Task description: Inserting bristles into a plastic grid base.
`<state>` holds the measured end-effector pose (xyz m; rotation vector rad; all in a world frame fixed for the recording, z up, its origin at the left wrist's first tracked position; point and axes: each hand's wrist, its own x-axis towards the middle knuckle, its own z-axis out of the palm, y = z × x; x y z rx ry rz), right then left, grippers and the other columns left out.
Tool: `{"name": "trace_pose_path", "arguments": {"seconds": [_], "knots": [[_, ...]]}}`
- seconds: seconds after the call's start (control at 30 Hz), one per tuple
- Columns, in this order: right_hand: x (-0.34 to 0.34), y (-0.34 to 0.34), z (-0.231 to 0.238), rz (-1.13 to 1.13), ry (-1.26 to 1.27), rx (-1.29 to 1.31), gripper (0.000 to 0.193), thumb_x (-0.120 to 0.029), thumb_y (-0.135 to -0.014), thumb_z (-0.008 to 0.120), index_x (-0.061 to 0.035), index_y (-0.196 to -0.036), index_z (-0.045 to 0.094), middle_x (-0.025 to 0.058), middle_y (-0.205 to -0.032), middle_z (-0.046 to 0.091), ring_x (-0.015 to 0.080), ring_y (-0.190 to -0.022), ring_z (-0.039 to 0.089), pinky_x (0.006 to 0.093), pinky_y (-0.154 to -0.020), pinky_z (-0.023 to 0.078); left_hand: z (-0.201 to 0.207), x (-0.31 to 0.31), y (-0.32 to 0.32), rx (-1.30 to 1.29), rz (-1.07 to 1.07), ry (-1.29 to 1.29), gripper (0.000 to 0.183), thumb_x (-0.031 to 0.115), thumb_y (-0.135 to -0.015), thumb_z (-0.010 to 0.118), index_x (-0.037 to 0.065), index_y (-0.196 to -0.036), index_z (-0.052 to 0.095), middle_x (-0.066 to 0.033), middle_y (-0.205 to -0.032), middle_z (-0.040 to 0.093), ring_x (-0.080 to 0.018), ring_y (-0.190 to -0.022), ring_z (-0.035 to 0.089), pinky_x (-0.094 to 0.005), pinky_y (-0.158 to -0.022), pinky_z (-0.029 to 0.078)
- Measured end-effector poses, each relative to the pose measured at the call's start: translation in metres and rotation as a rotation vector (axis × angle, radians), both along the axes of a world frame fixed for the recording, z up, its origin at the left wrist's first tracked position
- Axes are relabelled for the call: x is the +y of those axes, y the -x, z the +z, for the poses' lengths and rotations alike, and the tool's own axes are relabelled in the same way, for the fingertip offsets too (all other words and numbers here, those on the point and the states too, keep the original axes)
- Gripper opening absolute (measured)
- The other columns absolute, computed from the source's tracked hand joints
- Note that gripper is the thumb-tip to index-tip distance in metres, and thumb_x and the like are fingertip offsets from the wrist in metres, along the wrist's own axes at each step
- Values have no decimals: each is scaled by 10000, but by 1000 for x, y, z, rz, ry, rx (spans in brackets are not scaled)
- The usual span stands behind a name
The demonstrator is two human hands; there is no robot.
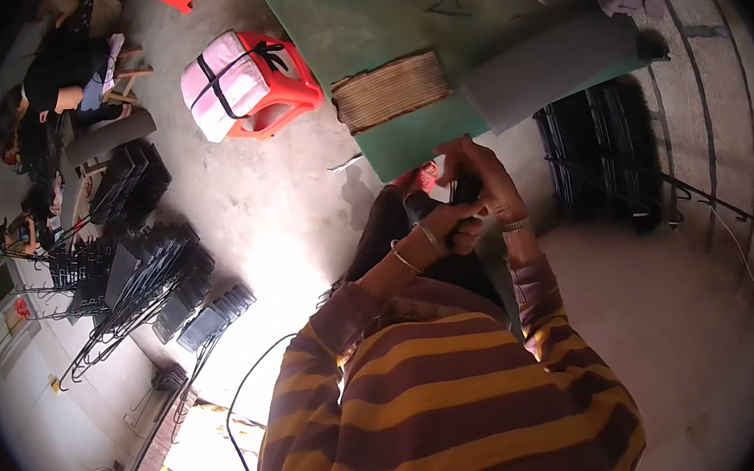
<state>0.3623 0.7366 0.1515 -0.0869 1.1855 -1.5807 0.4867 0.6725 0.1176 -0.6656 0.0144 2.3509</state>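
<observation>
- A black, narrow item of unclear material (pixel 465 190), mostly hidden by the fingers, sits between the hands, in front of the person's body and off the worktop's near edge.
- The left hand (pixel 450 229) has its fingers curled in, seemingly around the item's lower end; the right hand (pixel 490 179) bends over it from above, though I cannot tell whether it pinches.
- The step in hand looks like two-handed handling of that item; the next move probably calls for a steady left grip while the right hand works.
- Just beyond lies the green-topped worktop (pixel 397 156), bearing a ridged tan slab (pixel 391 91) and a flat dark-grey sheet (pixel 559 65).
- Farther left, a strapped pink-and-white bundle (pixel 219 86) rests on a red plastic stool (pixel 302 73).
</observation>
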Motion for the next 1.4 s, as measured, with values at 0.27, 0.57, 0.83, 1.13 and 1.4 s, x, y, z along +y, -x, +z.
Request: {"name": "trace_pose_path", "arguments": {"seconds": [0.27, 0.57, 0.83, 1.13, 1.4], "knots": [[38, -28, -83, -24, -353, 171, 344, -299, -943, 475, -29, -1115, 601, 92, -982, 663, 173, -918, 643, 305, -813, 502, 1, -59, -70, -25, 170, 188, 229, 312, -962, 506, 140, -812, 521, 68, -510, 247, -65, -391, 222, -219, -370, 192], [88, -89, -88, -530, -24, 129, 348, -256, -951, 480, -5, -1183, 543, 140, -1027, 643, 221, -885, 661, 309, -807, 531, -1, -164, -98, -159, 184, 489, 189, 335, -940, 526, 219, -1086, 555, 34, -619, 347, -116, -600, 412, -332, -601, 443], [57, -265, -144, -1281, -402, 17, 275, -233, -929, 522, 15, -1010, 608, 99, -810, 646, 167, -709, 641, 268, -641, 529, -42, -284, -117, 94, -256, 261, 281, 365, -994, 402, 143, -1067, 557, 47, -560, 262, -62, -445, 216, -213, -416, 211], [-63, -544, -168, -1215, -769, -509, 271, -307, -903, 559, -45, -940, 617, 33, -700, 627, 142, -631, 645, 261, -496, 500, -65, -360, -101, 12, -676, 230, 275, 411, -964, 457, 155, -931, 550, 55, -565, 276, -65, -458, 265, -212, -424, 249], [-11, -645, -254, -1383, -1455, -464, 600, -452, -793, 632, 40, -1131, 580, 262, -1059, 633, 396, -990, 614, 405, -875, 477, -49, -342, -138, 147, -798, 311, 292, 406, -972, 442, 172, -1083, 579, 59, -606, 266, -56, -464, 211, -204, -429, 224]]}}
